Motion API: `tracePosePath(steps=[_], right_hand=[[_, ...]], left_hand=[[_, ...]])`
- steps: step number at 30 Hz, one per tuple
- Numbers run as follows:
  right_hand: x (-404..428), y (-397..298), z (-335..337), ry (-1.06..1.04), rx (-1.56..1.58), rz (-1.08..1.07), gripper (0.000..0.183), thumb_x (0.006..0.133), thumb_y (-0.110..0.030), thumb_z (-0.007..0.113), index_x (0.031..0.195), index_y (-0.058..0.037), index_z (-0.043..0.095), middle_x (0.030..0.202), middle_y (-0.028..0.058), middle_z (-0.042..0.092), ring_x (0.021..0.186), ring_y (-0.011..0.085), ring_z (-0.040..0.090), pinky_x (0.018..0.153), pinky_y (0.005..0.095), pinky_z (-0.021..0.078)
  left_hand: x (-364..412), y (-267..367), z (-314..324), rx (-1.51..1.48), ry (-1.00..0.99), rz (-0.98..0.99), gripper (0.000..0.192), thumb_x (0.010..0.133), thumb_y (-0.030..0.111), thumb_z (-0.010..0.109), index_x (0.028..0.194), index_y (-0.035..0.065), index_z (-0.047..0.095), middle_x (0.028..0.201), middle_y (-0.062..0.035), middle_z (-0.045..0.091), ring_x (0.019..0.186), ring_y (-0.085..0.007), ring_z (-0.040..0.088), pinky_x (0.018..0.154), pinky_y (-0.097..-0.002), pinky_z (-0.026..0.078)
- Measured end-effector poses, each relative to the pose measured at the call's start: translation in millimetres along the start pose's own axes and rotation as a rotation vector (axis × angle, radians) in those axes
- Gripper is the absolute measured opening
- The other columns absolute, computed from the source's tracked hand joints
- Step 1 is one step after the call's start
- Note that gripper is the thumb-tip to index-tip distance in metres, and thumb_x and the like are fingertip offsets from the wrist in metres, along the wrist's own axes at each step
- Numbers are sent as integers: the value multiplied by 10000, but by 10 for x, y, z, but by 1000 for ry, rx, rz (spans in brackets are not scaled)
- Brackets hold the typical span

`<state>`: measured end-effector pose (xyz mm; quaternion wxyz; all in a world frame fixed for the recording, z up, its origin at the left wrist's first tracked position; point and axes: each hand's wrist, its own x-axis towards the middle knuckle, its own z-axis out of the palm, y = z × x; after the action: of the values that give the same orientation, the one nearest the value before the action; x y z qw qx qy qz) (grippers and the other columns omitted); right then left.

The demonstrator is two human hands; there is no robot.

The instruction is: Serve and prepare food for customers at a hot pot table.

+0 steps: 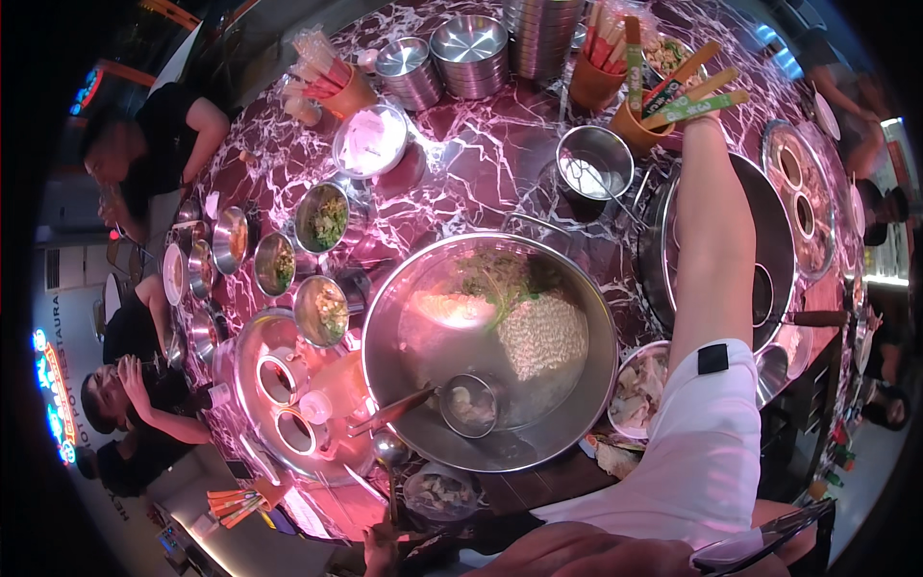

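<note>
At the bottom edge, my left hand (pixel 379 552) grips the handle of a steel ladle (pixel 390 447), whose head rests beside a wide steel pot (pixel 604 404). Within the pot are cloudy broth, a noodle block (pixel 546 335), a paler noodle portion (pixel 451 309), green herbs (pixel 497 272) and a wood-handled strainer (pixel 469 407) holding pale pieces. My right arm stretches to the far right, across a dark pan. My right hand (pixel 703 119) is by a brown cup (pixel 638 130) of green-printed sticks and a steel bowl (pixel 670 58) of chopped food. Sticks hide most of its fingers.
Condiment bowls (pixel 322 216) stand left of the pot, near a plastic-covered round tray (pixel 245 389) with a bottle on it. Stacked steel bowls (pixel 470 54) and chopstick cups (pixel 350 94) line the far side. The black pan (pixel 771 216) lies right. People (pixel 166 144) sit at left.
</note>
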<state>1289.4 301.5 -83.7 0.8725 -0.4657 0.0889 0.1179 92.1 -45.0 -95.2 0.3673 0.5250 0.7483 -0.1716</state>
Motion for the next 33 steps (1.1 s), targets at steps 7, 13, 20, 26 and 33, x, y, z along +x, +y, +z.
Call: tracePosePath(steps=[7,13,20,26,33], right_hand=[[52,79,-11,-56,-108,-36,296,968,-144,514,1223,-2,562,1132,170,649,914,283,675,747,407,563],[197,111,-266,-157,-452,-167,303,960,-145,510,1219,-4,577,1134,172,653,939,283,668,776,401,550],[-105,-45,-1149,-503,-1240,-407,312,951,-146,504,1215,-6,594,1137,174,658,969,283,661,810,395,534],[-750,-890,-1241,-447,-1488,-583,321,944,-147,500,1212,-8,609,1139,176,662,994,283,654,840,390,521],[-2116,-2236,-689,-413,-1558,-872,333,935,-148,494,1208,-10,626,1141,179,667,1023,283,646,874,383,505]], left_hand=[[157,-325,10,-53,-167,79,989,775,383,664,1523,-16,156,1530,-307,256,1299,-415,458,1051,-363,421],[28,-133,27,425,-91,-39,931,821,504,599,1522,36,204,1559,-268,216,1354,-414,397,1092,-414,388],[-357,588,-89,93,186,-65,496,894,363,562,1312,99,528,1418,-231,461,1151,-388,578,1001,-447,467],[-554,761,-183,225,541,61,449,838,194,580,1267,59,569,1253,-173,551,1044,-348,609,856,-452,508],[-549,299,-222,94,831,384,330,818,202,671,1133,102,666,996,-105,582,841,-282,608,706,-400,502]])
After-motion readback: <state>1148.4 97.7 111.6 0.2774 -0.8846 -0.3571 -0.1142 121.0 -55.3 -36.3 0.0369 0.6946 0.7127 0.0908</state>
